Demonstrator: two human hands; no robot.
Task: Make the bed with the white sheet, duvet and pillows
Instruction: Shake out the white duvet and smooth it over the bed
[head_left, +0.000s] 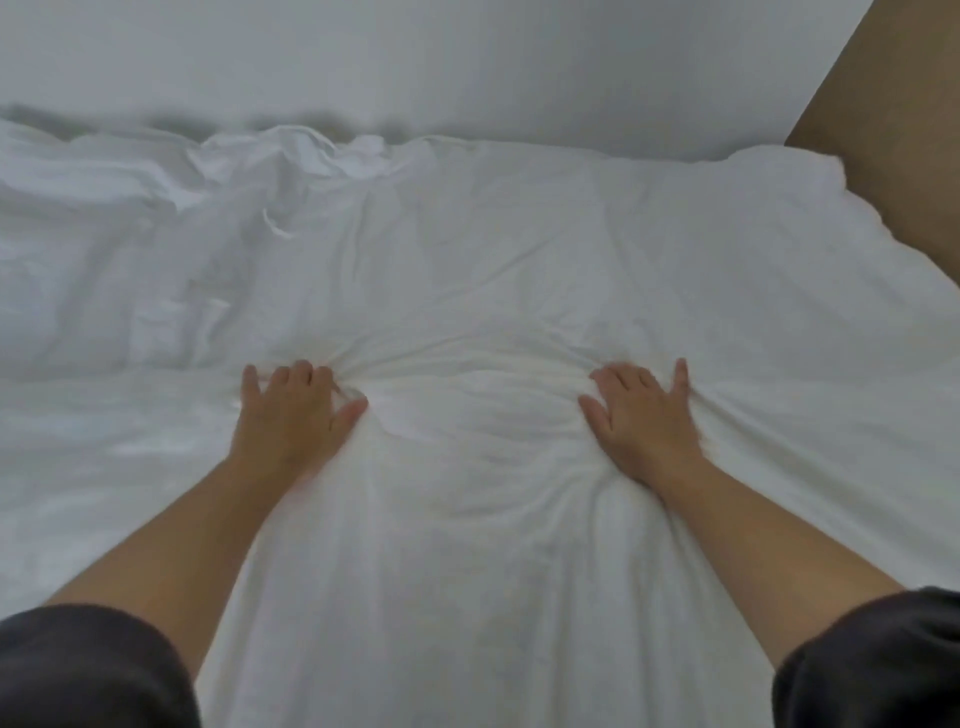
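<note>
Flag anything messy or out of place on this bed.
The white bedding is crumpled into a bunch at its far edge by the wall, left of centre. Creases fan from the left hand and right hand.

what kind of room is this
Probably a bedroom: white bedding spread wide and flat, rumpled white linen bunched at its far edge, and a plain white wall behind.

White duvet spread over bed, creased, far edge bunched.
</note>
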